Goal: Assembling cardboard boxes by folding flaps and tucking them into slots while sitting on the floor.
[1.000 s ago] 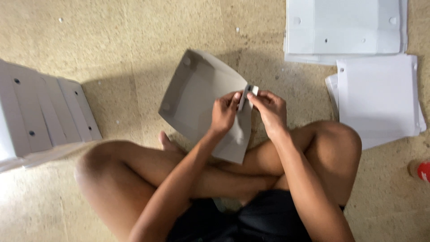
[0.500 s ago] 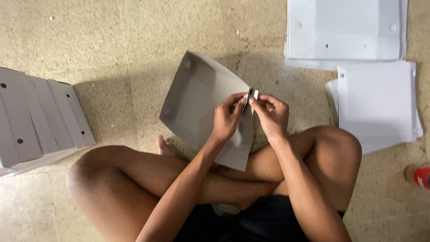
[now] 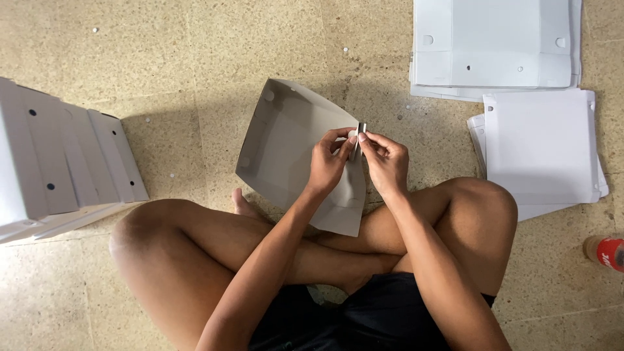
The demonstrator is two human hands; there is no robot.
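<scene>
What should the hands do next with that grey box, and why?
Probably press the corner flap flat into place. Both hands, left hand and right hand, pinch the upper corner of the half-folded grey box, where a small tab sticks up between the fingers.

We saw matt grey cardboard in the half-folded box (image 3: 296, 153), smooth and unprinted inside. The flat sheets (image 3: 539, 146) looked like the same stiff card, white and dull, as did the stacked boxes (image 3: 58, 159). The floor (image 3: 162, 45) was speckled stone, slightly worn. The bottle (image 3: 604, 252) seemed glossy plastic.
</scene>
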